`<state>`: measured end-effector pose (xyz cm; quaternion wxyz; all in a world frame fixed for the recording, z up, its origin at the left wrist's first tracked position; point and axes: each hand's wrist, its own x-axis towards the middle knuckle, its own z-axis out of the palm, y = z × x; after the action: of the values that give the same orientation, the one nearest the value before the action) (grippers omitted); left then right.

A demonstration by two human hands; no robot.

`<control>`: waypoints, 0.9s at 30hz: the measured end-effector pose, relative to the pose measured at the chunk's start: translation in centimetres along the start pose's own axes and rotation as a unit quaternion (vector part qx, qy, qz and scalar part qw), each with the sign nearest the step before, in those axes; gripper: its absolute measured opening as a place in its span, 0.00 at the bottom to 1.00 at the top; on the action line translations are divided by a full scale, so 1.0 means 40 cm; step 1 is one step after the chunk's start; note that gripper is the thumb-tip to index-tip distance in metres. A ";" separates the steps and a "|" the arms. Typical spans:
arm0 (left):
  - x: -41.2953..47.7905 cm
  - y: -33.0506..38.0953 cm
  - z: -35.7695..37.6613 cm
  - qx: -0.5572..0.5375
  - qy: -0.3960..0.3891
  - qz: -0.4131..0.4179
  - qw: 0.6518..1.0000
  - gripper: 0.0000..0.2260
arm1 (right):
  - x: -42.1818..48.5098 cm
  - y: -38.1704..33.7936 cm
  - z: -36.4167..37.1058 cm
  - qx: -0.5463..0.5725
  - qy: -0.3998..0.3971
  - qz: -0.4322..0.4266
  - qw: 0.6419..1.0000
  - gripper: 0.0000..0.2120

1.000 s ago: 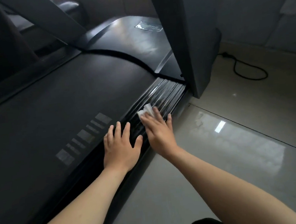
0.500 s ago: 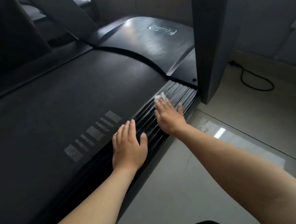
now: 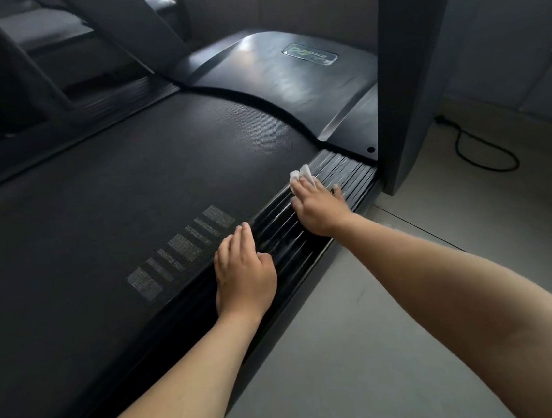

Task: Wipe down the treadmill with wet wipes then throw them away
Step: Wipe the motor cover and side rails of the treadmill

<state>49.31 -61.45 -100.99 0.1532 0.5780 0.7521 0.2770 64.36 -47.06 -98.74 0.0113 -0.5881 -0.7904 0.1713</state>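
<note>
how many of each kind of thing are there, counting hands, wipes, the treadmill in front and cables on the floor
hands: 2, the left hand flat on the treadmill, the right hand pressing the wipe
wipe: 1, white, on the ribbed side rail
treadmill: 1
cable: 1, black, looped on the floor
total: 5

Crumpled white wet wipe (image 3: pixel 301 173) on the ribbed side rail (image 3: pixel 342 174) of the black treadmill (image 3: pixel 129 190)
</note>
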 end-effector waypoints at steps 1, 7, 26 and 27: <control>0.001 0.001 0.000 -0.010 0.003 -0.003 1.000 0.27 | 0.005 -0.007 0.000 0.009 -0.006 0.006 1.000 0.27; 0.014 0.001 -0.005 -0.120 0.054 -0.032 0.991 0.26 | -0.097 -0.118 0.059 -0.016 -0.034 -0.186 0.982 0.26; 0.003 -0.002 0.001 -0.043 0.013 0.064 0.997 0.22 | -0.240 0.002 0.130 0.125 0.123 0.017 0.984 0.25; 0.003 -0.001 0.003 -0.039 0.014 0.070 0.997 0.22 | -0.262 -0.025 0.149 0.118 0.128 -0.016 0.985 0.25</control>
<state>49.31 -61.30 -101.09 0.1454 0.6190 0.7003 0.3244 65.36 -58.61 -102.12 0.1844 -0.5873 -0.7657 0.1867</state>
